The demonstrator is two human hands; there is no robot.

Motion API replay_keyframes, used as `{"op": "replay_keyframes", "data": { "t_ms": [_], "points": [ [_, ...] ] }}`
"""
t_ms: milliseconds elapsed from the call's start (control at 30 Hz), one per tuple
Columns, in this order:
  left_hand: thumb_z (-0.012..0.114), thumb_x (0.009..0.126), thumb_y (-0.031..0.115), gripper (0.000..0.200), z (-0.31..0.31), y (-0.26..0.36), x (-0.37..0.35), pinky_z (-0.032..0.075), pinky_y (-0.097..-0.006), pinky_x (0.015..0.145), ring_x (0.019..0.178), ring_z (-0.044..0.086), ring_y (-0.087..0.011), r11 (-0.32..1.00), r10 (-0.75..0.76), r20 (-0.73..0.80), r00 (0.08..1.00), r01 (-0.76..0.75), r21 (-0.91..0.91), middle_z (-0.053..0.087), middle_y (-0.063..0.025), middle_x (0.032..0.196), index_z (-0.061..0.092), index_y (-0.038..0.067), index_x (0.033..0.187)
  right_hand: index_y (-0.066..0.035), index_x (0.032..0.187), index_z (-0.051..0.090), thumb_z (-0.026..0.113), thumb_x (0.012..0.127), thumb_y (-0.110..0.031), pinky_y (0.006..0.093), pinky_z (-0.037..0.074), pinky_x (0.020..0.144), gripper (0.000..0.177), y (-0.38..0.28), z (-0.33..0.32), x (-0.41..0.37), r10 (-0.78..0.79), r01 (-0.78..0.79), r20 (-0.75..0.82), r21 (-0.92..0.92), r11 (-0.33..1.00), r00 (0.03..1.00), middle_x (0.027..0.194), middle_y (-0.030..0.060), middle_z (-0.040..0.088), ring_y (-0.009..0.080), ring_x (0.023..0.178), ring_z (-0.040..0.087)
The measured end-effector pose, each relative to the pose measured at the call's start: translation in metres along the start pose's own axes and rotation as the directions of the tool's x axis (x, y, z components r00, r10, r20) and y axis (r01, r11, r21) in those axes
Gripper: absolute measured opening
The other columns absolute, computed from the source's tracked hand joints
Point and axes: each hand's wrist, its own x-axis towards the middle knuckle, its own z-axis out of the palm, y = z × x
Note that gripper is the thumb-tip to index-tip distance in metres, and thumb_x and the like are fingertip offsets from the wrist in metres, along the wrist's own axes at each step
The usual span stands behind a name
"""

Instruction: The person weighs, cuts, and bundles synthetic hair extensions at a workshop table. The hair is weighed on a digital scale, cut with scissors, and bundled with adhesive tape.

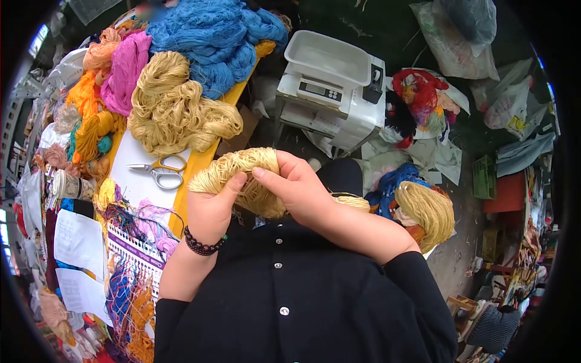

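Observation:
A pale yellow yarn skein (245, 164) is gathered in front of my chest, with both hands around it. My left hand (213, 206) grips its left part, the thumb pressed on the strands and a dark bead bracelet (206, 245) at the wrist. On the right side my right hand (296, 184) closes on the same skein, its thumb tip close to the left thumb. The fingers behind the yarn are hidden. Left of the hands, scissors (163, 172) with one yellow and one grey handle lie on white paper (136, 160).
Beige yarn (175, 109) and blue yarn (209, 36) are heaped on the yellow-edged table (239, 91). Ahead stands a digital scale (321, 91) with a white tray (327, 57). To my right are more yellow skeins (426, 212); colour cards (136, 254) lie left.

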Motion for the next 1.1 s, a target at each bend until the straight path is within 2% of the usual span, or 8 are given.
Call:
{"op": "replay_keyframes", "data": {
  "t_ms": [100, 167, 233, 333, 667, 933, 1000, 1100],
  "points": [
    [0.055, 0.093, 0.016, 0.019, -0.008, 0.003, 0.006, 0.048, -0.0289, 0.080, 0.083, 0.063, -0.0157, 0.999, -0.032, 0.106, 0.994, 0.036, -0.030, 0.067, -0.0086, 0.090, 0.061, -0.001, 0.097, -0.002, 0.097, 0.056, 0.053, 0.092, -0.013, 0.0256, 0.046, 0.075, 0.013, -0.012, -0.010, 0.006, 0.066, -0.080, 0.084, 0.175, 0.981, 0.994, 0.080, 0.0016, 0.059, 0.0102, 0.072, 0.057],
    [0.045, 0.097, 0.028, 0.027, -0.022, 0.018, 0.008, 0.049, -0.0439, 0.088, 0.084, 0.066, -0.0226, 0.859, -0.141, 0.263, 0.954, 0.250, -0.447, 0.063, -0.0059, 0.073, 0.055, 0.003, 0.093, -0.004, 0.092, 0.056, 0.059, 0.087, -0.012, 0.0255, 0.046, 0.070, 0.010, -0.045, -0.020, 0.001, 0.121, -0.194, 0.272, 0.257, 0.947, 0.955, 0.074, 0.0007, 0.057, 0.0103, 0.069, 0.057],
    [0.042, 0.098, 0.034, 0.029, -0.055, 0.026, 0.011, 0.035, -0.0600, 0.100, 0.062, 0.061, -0.0158, 0.600, 0.013, 0.514, 0.857, 0.405, -0.690, 0.047, 0.0044, 0.052, 0.053, 0.010, 0.086, -0.002, 0.096, 0.058, 0.071, 0.078, -0.014, 0.0212, 0.046, 0.058, 0.025, -0.093, -0.020, -0.024, 0.143, -0.127, 0.173, -0.102, 0.987, 0.974, 0.076, 0.0007, 0.059, 0.0085, 0.063, 0.057],
    [0.046, 0.097, 0.028, 0.023, -0.090, 0.060, 0.020, 0.044, -0.0303, 0.070, 0.044, 0.048, -0.0076, 0.264, 0.118, 0.398, 0.910, 0.357, -0.896, 0.040, 0.0067, 0.050, 0.054, 0.008, 0.088, -0.001, 0.093, 0.060, 0.068, 0.081, -0.013, 0.0221, 0.046, 0.051, 0.019, -0.123, -0.065, -0.048, -0.094, 0.066, -0.099, -0.250, 0.966, 0.991, 0.070, 0.0001, 0.058, 0.0077, 0.051, 0.053],
    [0.041, 0.099, 0.022, 0.028, -0.271, 0.017, 0.078, 0.040, -0.0206, 0.047, 0.044, 0.040, -0.0070, 0.462, -0.385, -0.311, 0.869, -0.110, -0.880, 0.037, 0.0043, 0.051, 0.051, 0.004, 0.080, -0.011, 0.077, 0.045, 0.043, 0.098, -0.029, 0.0238, 0.033, 0.048, 0.029, -0.208, -0.227, -0.140, -0.401, 0.597, -0.618, 0.142, 0.789, 0.676, 0.055, -0.0041, 0.033, 0.0088, 0.047, 0.031],
    [0.041, 0.097, 0.021, 0.020, -0.334, -0.012, 0.131, 0.033, -0.0188, 0.033, 0.035, 0.034, -0.0050, 0.722, -0.372, -0.693, 0.618, -0.276, -0.634, 0.031, 0.0058, 0.049, 0.047, 0.009, 0.083, -0.016, 0.067, 0.035, 0.036, 0.099, -0.024, 0.0251, 0.022, 0.036, 0.033, -0.245, -0.329, -0.165, -0.439, 0.720, -0.875, -0.171, 0.672, 0.202, 0.052, -0.0035, 0.027, 0.0087, 0.041, 0.022],
    [0.036, 0.098, 0.022, 0.021, -0.461, -0.061, 0.157, 0.046, -0.0254, 0.044, 0.047, 0.049, -0.0125, 0.764, -0.192, -0.522, 0.831, -0.207, -0.611, 0.046, -0.0009, 0.059, 0.049, 0.008, 0.091, -0.015, 0.065, 0.034, 0.037, 0.098, -0.024, 0.0248, 0.022, 0.035, 0.035, -0.250, -0.346, -0.169, -0.442, 0.754, -0.883, -0.182, 0.632, 0.158, 0.051, -0.0032, 0.027, 0.0091, 0.040, 0.023],
    [0.034, 0.098, 0.024, 0.024, -0.454, -0.045, 0.180, 0.046, -0.0418, 0.069, 0.080, 0.052, -0.0262, 0.952, -0.142, -0.769, 0.623, -0.129, -0.279, 0.051, -0.0121, 0.091, 0.048, 0.006, 0.103, -0.015, 0.064, 0.033, 0.034, 0.098, -0.024, 0.0250, 0.022, 0.033, 0.036, -0.260, -0.362, -0.176, -0.413, 0.735, -0.908, -0.234, 0.637, 0.069, 0.050, -0.0023, 0.028, 0.0104, 0.038, 0.025]
  ]
}}
